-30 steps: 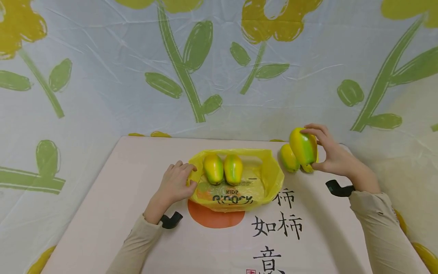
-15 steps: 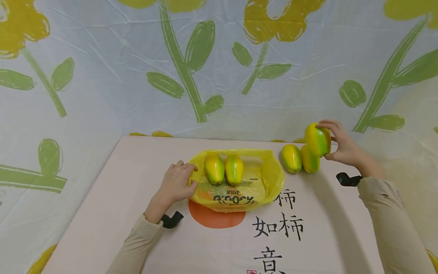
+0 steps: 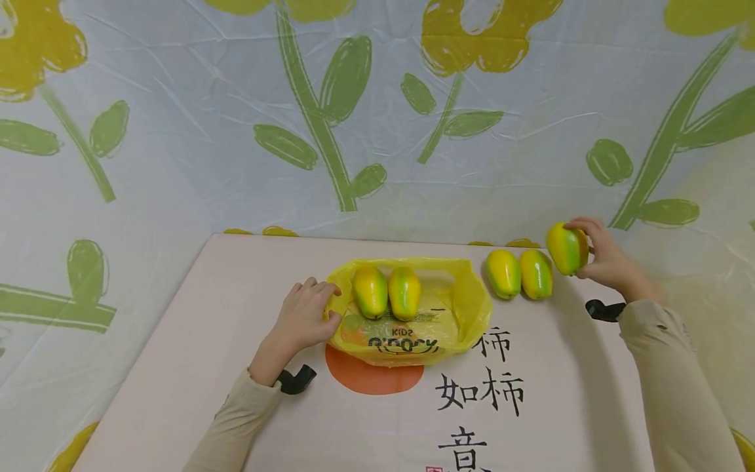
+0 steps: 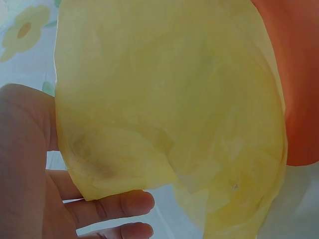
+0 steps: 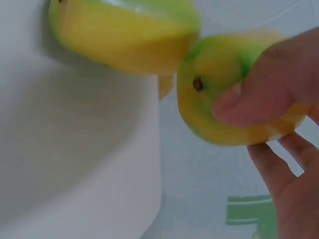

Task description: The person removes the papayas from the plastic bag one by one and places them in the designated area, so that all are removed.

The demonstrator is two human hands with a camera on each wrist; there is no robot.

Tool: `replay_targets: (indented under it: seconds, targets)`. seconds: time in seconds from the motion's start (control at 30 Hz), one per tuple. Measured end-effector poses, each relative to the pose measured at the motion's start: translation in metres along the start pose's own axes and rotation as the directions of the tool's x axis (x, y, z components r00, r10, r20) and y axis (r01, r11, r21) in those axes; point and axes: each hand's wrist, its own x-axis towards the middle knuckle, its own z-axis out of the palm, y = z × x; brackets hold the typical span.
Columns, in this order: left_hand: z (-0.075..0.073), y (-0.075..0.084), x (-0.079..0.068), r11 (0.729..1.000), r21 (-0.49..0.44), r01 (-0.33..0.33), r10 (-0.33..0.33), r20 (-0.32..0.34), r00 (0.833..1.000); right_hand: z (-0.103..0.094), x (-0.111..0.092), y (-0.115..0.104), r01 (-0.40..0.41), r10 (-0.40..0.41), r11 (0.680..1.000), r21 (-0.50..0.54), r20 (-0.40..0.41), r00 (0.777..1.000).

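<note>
In the head view, my right hand (image 3: 607, 262) grips a yellow-green papaya (image 3: 564, 249) near the table's far right corner. The right wrist view has my thumb across this papaya (image 5: 219, 84) by its dark end spot, with fingers beneath. Two more papayas lie side by side just left of it, the nearer one (image 3: 536, 275) and another (image 3: 503, 274). My left hand (image 3: 303, 314) holds the left edge of a yellow plastic bag (image 3: 472, 311), whose mouth gapes upward. Inside sit a left papaya (image 3: 369, 293) and a right papaya (image 3: 404, 293). In the left wrist view, the bag (image 4: 164, 89) partly covers my fingers.
The pale table cover (image 3: 236, 275) bears black characters (image 3: 478, 390) and an orange round print (image 3: 377, 380). A flowered cloth (image 3: 206, 131) hangs behind the table's back edge. Near that edge, the table's right corner lies close to my right hand.
My right hand has carried its papaya rightward, away from the other two, then lowered it toward the table. My left hand and the bag stay about where they were.
</note>
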Motion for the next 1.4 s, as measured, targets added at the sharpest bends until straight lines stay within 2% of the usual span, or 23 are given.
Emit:
replay_targets:
  seconds: [0.2,0.33,0.57,0.77,1.0,1.17,1.4]
  targets:
    - [0.0,0.0,0.001,1.0,-0.004,-0.011,0.011,-0.01,1.0,0.005,-0.008,0.023,-0.034,0.03,0.996,-0.085,-0.046,0.998]
    - [0.0,-0.001,0.001,1.0,-0.003,-0.01,0.01,-0.009,1.0,0.01,-0.013,0.034,-0.059,0.052,0.988,-0.145,-0.046,0.998]
    - [-0.001,0.001,0.001,1.0,-0.013,-0.007,0.007,-0.002,1.0,0.02,-0.017,0.044,-0.132,0.135,0.98,-0.151,0.012,0.991]
    - [-0.002,0.001,0.0,1.0,-0.02,-0.003,0.003,0.008,1.0,0.026,-0.02,0.048,-0.16,0.173,0.969,-0.187,0.054,0.984]
    - [-0.003,0.001,-0.001,1.0,-0.011,0.0,0.001,0.008,1.0,0.03,-0.02,0.053,-0.095,0.106,0.98,-0.175,0.054,0.993]
    - [-0.002,0.0,-0.001,1.0,-0.014,-0.001,0.001,0.009,1.0,0.031,-0.02,0.053,-0.102,0.118,0.982,-0.159,0.097,0.988]
    - [-0.003,0.001,-0.001,1.0,-0.018,-0.002,0.003,0.004,1.0,0.031,-0.019,0.051,-0.066,0.088,0.984,-0.163,0.129,0.988]
